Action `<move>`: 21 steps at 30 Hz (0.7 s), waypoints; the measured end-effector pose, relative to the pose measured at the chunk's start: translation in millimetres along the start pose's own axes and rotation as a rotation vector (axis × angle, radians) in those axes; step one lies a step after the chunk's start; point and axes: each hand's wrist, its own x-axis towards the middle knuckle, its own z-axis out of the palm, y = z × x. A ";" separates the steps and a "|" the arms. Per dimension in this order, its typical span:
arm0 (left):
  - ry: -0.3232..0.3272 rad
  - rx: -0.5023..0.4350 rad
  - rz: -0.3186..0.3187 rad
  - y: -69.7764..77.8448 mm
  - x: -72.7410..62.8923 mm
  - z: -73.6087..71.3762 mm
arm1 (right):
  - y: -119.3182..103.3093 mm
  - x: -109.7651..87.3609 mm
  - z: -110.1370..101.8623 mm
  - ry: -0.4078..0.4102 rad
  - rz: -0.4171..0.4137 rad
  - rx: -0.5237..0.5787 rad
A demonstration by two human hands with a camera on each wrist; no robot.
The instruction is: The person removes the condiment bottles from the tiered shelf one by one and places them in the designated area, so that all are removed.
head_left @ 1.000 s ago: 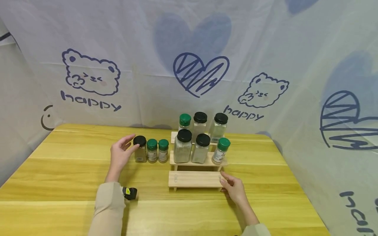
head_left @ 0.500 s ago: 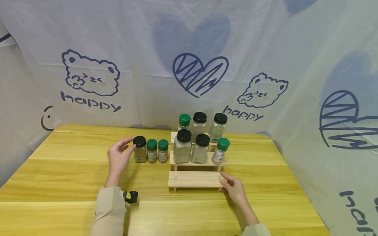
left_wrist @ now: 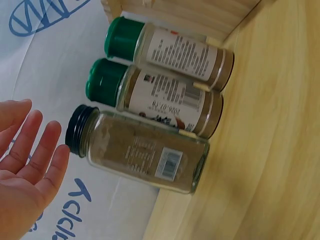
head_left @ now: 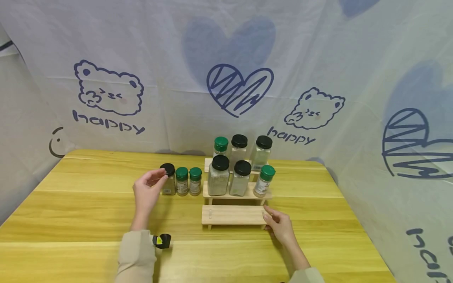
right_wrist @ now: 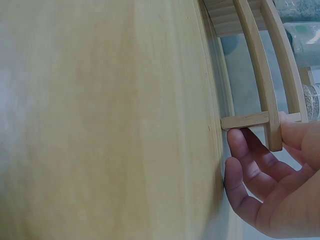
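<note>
My left hand [head_left: 146, 194] is beside a black-lidded spice jar [left_wrist: 142, 150] of brown powder, its fingers loosely bent near the lid and around nothing. In the left wrist view a small gap shows between the fingertips and most of the lid. Two smaller green-capped spice jars [left_wrist: 165, 102] stand in line to the right of that jar. At the right end of the wooden step rack's lowest shelf [head_left: 231, 214], my right hand [head_left: 282, 227] pinches the board, thumb over it and fingers under. Shelf wood hides part of the thumb in the right wrist view.
Black-lidded jars [head_left: 218, 179] and a green-capped shaker [head_left: 263, 182] stand on the middle shelf [head_left: 226, 197]. More jars [head_left: 261, 157] are on the top shelf behind. The wooden table [head_left: 88, 220] meets a printed cloth [head_left: 170, 98] at the back.
My left hand first drew slightly left from the black-lidded jar, then shifted back right and a little toward me. The right hand stays at the shelf end; the jars have not moved.
</note>
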 end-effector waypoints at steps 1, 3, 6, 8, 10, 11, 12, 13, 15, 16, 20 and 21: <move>-0.004 -0.001 0.006 4.1 -1.7 1.5 | -0.2 -0.1 -0.1 0.000 -0.003 -0.002; -0.013 0.003 0.008 12.8 -4.8 4.7 | -0.3 -0.3 -0.3 -0.001 -0.007 -0.003; -0.029 0.009 -0.001 22.6 -8.7 9.4 | -0.7 -0.8 -0.3 0.000 -0.007 0.000; -0.046 0.004 -0.008 25.5 -10.5 12.6 | -0.8 -1.0 -0.2 0.003 -0.006 0.001; -0.067 -0.012 -0.008 25.2 -11.9 15.7 | -0.9 -1.1 0.2 0.005 -0.009 0.002; -0.080 -0.023 -0.009 24.0 -12.4 17.1 | -0.9 -1.2 0.4 0.006 -0.011 0.005; -0.091 -0.031 -0.011 22.1 -12.8 18.3 | -0.7 -1.2 0.6 0.006 -0.011 0.008; -0.100 -0.038 -0.010 18.4 -13.0 19.8 | -0.6 -1.2 0.8 0.006 -0.014 0.011; -0.116 -0.043 -0.015 10.9 -13.1 22.7 | -0.4 -1.2 1.0 0.005 -0.017 0.019; -0.121 -0.043 -0.016 7.2 -13.2 24.2 | -0.2 -1.0 1.0 0.004 -0.018 0.021; -0.137 -0.049 0.005 -0.6 -13.5 32.2 | 0.4 -0.6 0.2 0.004 -0.021 0.022; -0.145 -0.048 0.004 3.9 -13.9 34.2 | 0.7 -0.3 0.0 0.004 -0.020 0.022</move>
